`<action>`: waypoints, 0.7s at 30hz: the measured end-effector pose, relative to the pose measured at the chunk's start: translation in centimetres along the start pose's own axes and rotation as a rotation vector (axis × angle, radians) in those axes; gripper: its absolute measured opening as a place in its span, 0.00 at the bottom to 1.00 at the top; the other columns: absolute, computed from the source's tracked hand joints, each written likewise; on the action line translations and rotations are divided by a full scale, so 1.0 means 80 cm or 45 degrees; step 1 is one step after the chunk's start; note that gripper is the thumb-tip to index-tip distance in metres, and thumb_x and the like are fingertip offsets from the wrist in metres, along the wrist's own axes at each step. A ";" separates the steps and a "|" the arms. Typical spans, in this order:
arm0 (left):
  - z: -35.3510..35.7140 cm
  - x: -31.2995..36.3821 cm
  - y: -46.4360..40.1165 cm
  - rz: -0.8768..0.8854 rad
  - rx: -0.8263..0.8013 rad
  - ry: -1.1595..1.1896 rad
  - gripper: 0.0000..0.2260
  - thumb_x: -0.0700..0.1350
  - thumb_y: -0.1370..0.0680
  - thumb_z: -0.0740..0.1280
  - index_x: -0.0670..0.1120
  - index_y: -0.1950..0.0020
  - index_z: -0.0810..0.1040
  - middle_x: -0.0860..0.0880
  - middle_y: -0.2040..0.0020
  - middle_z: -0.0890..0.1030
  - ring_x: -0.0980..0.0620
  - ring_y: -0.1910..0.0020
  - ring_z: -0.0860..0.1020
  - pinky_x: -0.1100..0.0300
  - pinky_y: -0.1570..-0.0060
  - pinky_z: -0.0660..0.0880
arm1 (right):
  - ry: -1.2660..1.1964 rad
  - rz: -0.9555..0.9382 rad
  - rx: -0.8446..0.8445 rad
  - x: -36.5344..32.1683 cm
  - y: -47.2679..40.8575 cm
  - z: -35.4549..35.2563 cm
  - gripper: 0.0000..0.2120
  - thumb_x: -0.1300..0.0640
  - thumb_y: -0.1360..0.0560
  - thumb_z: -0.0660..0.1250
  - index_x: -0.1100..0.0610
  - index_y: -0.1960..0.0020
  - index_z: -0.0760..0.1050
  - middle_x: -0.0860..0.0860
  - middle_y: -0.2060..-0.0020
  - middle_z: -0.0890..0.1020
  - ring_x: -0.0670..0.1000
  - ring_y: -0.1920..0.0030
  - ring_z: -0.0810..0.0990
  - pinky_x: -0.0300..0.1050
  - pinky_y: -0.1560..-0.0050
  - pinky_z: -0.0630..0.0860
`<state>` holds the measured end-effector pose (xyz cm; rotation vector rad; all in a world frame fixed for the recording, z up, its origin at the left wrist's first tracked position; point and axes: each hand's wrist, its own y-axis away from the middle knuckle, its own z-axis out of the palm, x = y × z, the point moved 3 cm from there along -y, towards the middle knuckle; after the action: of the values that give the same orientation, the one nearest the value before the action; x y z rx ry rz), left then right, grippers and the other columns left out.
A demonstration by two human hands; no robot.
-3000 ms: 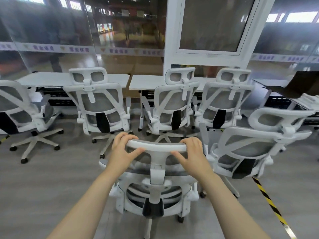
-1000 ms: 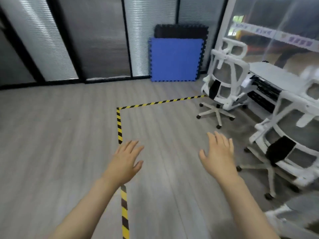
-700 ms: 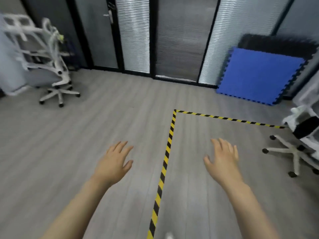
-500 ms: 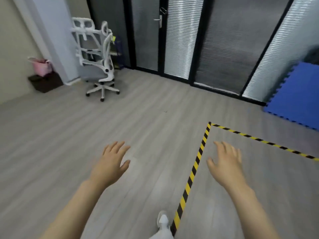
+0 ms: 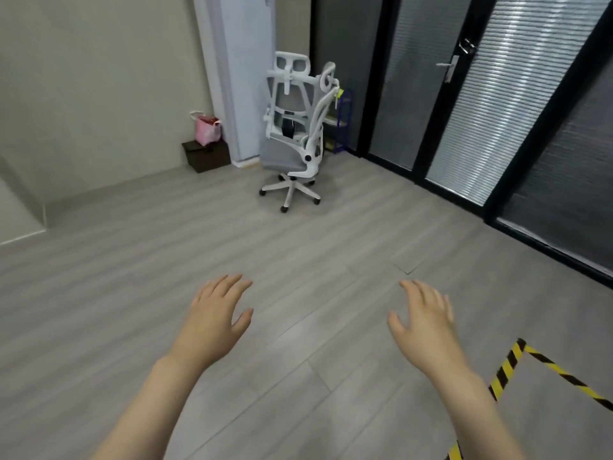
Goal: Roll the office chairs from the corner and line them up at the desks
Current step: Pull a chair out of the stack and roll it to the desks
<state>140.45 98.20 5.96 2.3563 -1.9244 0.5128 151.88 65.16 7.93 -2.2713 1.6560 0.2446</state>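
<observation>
Two white office chairs with grey mesh stand close together in the far corner. The front one [image 5: 298, 151] shows its grey seat and five-wheeled base; the second [image 5: 289, 78] stands behind it, mostly hidden. My left hand [image 5: 217, 318] and my right hand [image 5: 424, 322] float palm down over the grey plank floor, well short of the chairs. Both hands have straight, spread fingers and hold nothing. No desks are in view.
A white pillar [image 5: 238, 78] rises just left of the chairs. A dark box [image 5: 205, 157] with a pink bag [image 5: 207, 127] on it sits by the wall. Dark glass doors [image 5: 464, 94] run along the right. Yellow-black floor tape [image 5: 510, 363] crosses the lower right.
I let go of the chair at the desks and turned left. The desks and blue mats left the view, and the corner chairs now sit near the middle, closer. Both hands stay open.
</observation>
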 end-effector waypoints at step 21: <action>0.049 -0.224 -0.649 -0.002 -0.052 -0.001 0.30 0.62 0.27 0.51 0.49 0.31 0.72 0.48 0.31 0.72 0.46 0.31 0.68 0.49 0.33 0.65 | 0.004 0.116 -0.057 -0.078 -0.639 0.144 0.27 0.49 0.24 0.64 0.54 0.27 0.63 0.55 0.28 0.67 0.55 0.27 0.61 0.52 0.25 0.52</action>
<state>188.26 125.59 5.62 2.3337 -1.9142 0.4684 198.96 88.98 7.00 -2.2316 1.7747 0.3021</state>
